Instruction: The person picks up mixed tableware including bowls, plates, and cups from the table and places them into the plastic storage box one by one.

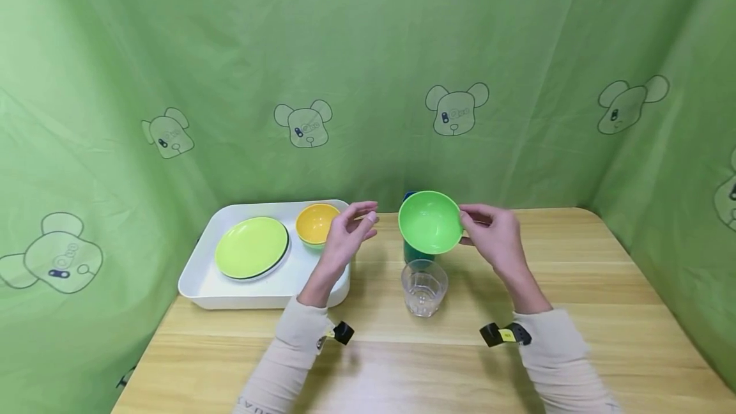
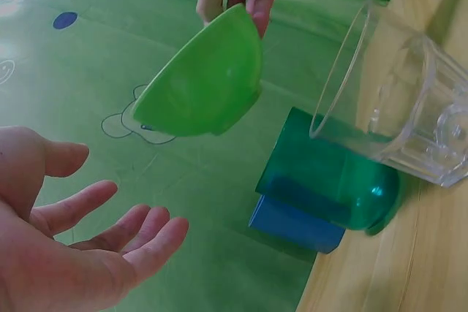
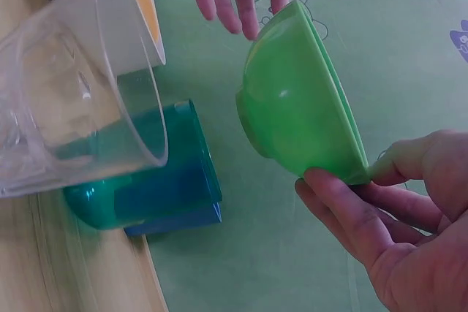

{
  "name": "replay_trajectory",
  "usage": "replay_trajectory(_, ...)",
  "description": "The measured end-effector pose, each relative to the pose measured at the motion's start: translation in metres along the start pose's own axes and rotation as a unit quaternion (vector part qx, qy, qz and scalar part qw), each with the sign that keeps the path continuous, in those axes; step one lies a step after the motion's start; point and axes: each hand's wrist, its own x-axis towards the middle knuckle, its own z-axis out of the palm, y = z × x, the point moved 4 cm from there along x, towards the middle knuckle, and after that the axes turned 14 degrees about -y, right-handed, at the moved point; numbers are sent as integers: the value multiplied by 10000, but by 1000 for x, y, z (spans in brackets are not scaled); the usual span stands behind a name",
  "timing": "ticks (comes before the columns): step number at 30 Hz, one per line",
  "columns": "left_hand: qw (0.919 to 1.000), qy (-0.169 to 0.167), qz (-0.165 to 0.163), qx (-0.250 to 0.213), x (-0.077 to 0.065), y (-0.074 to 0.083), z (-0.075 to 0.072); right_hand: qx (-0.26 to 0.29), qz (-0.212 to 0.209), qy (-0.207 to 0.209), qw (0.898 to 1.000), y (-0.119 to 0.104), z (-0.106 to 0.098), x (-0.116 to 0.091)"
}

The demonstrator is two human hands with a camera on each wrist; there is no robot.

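Green cloth (image 1: 368, 37) with round-eared animal faces hangs behind and beside a wooden table (image 1: 586, 312). A clear cup (image 1: 423, 296) stands on the wood. Past the clear cup, and higher than it, a green bowl (image 1: 430, 222) is up in the air, tipped so its inside shows. The right hand (image 1: 496, 235) pinches its rim, thumb on one side and fingers on the other. The left hand (image 1: 347, 232) is empty, fingers apart, up and left of the clear cup. The bowl looks light and stiff, like plastic, so it probably won't bend or break easily. Its shiny side may slip, so the thin rim seems best to pinch. A teal cup (image 2: 322, 173) and something blue (image 2: 296, 224) are just behind the clear cup. Left of it is a white tray (image 1: 195, 280) with a yellow-green plate (image 1: 251, 248) and an orange bowl (image 1: 316, 222).
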Motion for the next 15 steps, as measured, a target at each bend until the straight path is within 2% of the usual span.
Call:
replay_trajectory(8,9995,-306,77,44,1,2,11,241,-42,-114,9996,2,13,4)
replay_trajectory(15,9991,-394,88,-112,1,3,18,405,-2,-107,9991,2,24,3)
